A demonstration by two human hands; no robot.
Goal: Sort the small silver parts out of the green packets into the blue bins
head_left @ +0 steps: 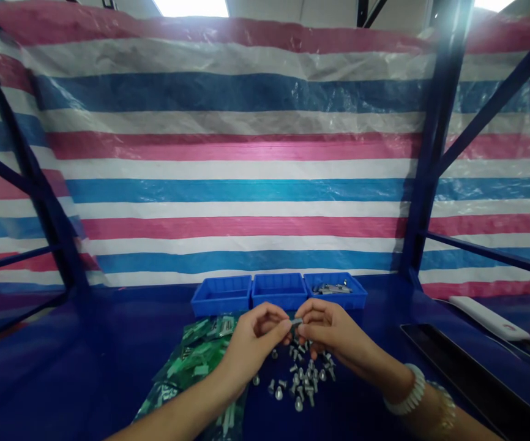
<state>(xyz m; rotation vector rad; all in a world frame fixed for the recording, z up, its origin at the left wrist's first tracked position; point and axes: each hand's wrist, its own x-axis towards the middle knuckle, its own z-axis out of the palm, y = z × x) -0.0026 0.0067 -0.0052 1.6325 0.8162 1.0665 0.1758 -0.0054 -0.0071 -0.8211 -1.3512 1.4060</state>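
Between my two hands, above the blue table, is a small grey metal part [297,321]; fingers hide much of it, so its exact kind is unclear. My left hand [265,334] pinches it from the left with thumb and forefinger. From the other side my right hand [327,327] grips it, fingertips close together. Below them lies a loose scatter of silver bolts [308,376] on the table. Clear-green plastic bags [196,361] with small parts in them lie under and beside my left forearm.
Three blue bins stand in a row behind my hands: a left bin [221,304], a middle bin [278,300] and a right bin [357,300] with metal pieces inside. A dark flat panel [458,367] and a white power strip [489,318] lie right. Blue posts [434,141] flank the table.
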